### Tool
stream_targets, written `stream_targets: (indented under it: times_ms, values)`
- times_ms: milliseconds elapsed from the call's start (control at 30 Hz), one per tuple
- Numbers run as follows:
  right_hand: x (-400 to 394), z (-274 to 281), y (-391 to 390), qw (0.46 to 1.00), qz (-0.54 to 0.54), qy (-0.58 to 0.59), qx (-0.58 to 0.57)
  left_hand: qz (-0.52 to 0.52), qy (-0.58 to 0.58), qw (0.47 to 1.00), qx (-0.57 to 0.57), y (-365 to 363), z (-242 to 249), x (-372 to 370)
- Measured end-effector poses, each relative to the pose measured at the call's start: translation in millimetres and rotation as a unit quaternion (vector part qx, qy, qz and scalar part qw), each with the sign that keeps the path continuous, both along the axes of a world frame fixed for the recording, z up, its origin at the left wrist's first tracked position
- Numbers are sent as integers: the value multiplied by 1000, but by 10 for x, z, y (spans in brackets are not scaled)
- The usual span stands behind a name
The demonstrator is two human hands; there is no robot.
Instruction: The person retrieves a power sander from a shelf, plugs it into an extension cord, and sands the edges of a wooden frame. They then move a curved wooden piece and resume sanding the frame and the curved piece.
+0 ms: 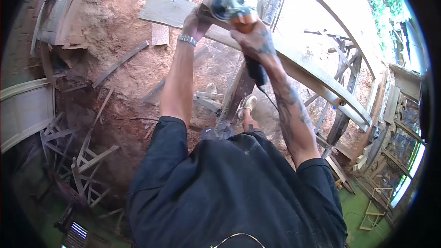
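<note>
My right hand [252, 41] is closed around an angle grinder [242, 14] with an orange section, a black body and a trailing cord. The grinder's head is blurred and points left, towards my left hand. My left hand [196, 23], with a metal watch band at the wrist, is closed on a brown wooden piece [212, 17] right beside the grinder's head. Whether the disc touches the wood cannot be made out. Below my hands a long curved wooden piece [317, 71] runs away to the right, resting on supports.
A wide plank [167, 10] lies left of my left hand. Loose wood strips [120, 64] are scattered over reddish dirt ground. Curved wooden frames [59, 14] stand at the left, and a pale panel [26, 110] sits lower down. Wood scraps [92, 160] are piled at lower left.
</note>
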State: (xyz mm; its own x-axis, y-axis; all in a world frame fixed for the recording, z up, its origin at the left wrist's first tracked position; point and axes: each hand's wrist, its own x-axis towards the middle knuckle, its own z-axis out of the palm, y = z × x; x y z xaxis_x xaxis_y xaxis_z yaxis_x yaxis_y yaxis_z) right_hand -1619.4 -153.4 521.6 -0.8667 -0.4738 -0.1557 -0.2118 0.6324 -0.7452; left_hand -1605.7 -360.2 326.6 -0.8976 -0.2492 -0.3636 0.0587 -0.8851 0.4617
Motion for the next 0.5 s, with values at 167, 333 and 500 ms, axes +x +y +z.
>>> stream_targets:
  times_ms: [167,333,500]
  values:
    - [14,-90,312,998,-44,31,-16,-7,56,998,28,-48,-292,-54]
    - [-79,26,-38,999,-9,-43,30,3,52,999,3,3,-114,-49]
    - [-89,133,-94,999,-18,-35,11,-14,66,998,-12,-25,-32,-46]
